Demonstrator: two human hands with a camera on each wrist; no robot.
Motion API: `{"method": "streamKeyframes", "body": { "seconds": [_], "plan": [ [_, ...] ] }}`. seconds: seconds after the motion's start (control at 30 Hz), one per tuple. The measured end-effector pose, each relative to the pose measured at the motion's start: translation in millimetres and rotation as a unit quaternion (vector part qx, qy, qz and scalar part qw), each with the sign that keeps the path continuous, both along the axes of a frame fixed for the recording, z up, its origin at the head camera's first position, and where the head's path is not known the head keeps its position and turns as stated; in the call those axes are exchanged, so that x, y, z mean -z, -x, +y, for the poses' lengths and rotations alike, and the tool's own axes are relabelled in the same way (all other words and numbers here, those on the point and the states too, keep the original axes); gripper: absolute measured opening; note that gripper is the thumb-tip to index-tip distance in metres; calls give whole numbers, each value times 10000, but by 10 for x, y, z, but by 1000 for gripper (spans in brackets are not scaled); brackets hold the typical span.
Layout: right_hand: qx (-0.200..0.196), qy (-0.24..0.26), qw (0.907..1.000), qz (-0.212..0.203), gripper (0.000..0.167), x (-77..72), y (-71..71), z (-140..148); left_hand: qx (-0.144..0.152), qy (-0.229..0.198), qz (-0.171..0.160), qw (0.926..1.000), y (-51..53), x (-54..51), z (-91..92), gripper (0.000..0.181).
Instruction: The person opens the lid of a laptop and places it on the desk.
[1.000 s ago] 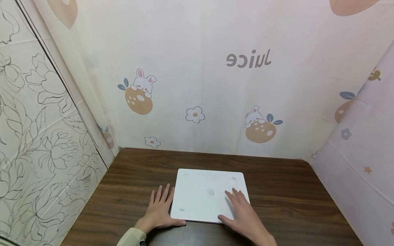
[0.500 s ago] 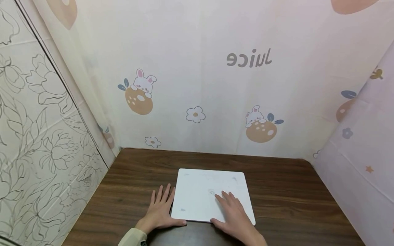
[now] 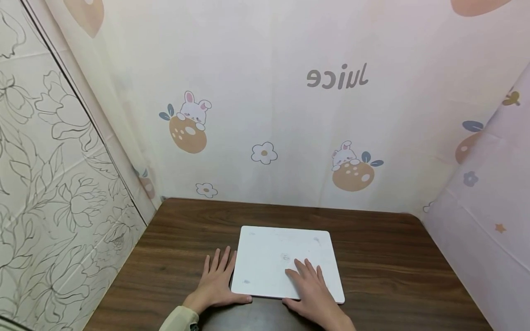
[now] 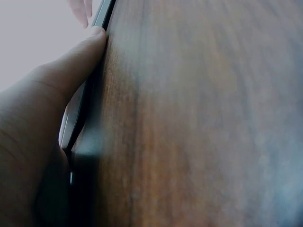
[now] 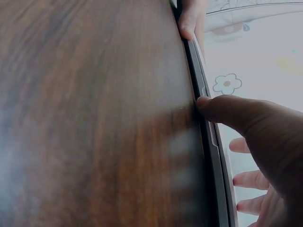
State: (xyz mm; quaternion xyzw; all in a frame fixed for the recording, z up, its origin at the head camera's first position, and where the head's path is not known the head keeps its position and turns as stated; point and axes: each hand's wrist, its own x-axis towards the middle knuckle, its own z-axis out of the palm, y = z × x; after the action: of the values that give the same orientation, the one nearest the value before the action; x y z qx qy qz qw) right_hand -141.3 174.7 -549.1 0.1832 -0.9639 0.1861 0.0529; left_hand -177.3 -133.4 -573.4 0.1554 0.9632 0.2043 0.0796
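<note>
A person's two hands frame a thin white slab [image 3: 265, 264] with rounded corners, lying flat on a dark, wood-grained counter [image 3: 385, 266]. At the slab's left edge, the left hand [image 3: 214, 286] lies palm down, its straight fingers [image 3: 216, 261] spread well apart and pointing toward the slab's far side. Its thumb [image 4: 78, 59] reaches along the slab's near edge, the tip against the slab's dark rim in the left wrist view. The right hand [image 3: 313, 292] reaches over the slab's near right part, fingers [image 3: 320, 275] parted and extended over the white top; whether the fingertips press on that surface cannot be told. The right thumb [image 5: 229, 111] meets the slab's near edge, its tip against the rim in the right wrist view. Faint grey smudges mark the slab's top, one at its middle [image 3: 285, 257], just beyond the right fingertips. A pale sleeve [image 3: 180, 318] shows at the left wrist, nearer the viewer than the slab. Beyond the slab, past the counter's far edge, hangs a light curtain [image 3: 265, 105] printed with rabbits, orange fruit, flowers and a mirrored word, "Juice." Left of the slab stands a sheet [image 3: 54, 184] of line-drawn blossoms.
</note>
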Motion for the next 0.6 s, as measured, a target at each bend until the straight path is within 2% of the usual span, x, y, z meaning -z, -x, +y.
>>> {"method": "streamKeyframes", "body": {
  "seconds": [0.13,0.33,0.6],
  "plan": [
    [-39,-107,9999,0,64,10,11,7,20,-131,60,9999,-1,31,-9,137],
    [-130,-252,9993,227,64,3,29,39,-3,-103,9,9999,9,48,-15,138],
    [-523,-227,9963,651,61,-27,70,96,39,-7,-42,10000,6,-16,-2,137]
  ]
}}
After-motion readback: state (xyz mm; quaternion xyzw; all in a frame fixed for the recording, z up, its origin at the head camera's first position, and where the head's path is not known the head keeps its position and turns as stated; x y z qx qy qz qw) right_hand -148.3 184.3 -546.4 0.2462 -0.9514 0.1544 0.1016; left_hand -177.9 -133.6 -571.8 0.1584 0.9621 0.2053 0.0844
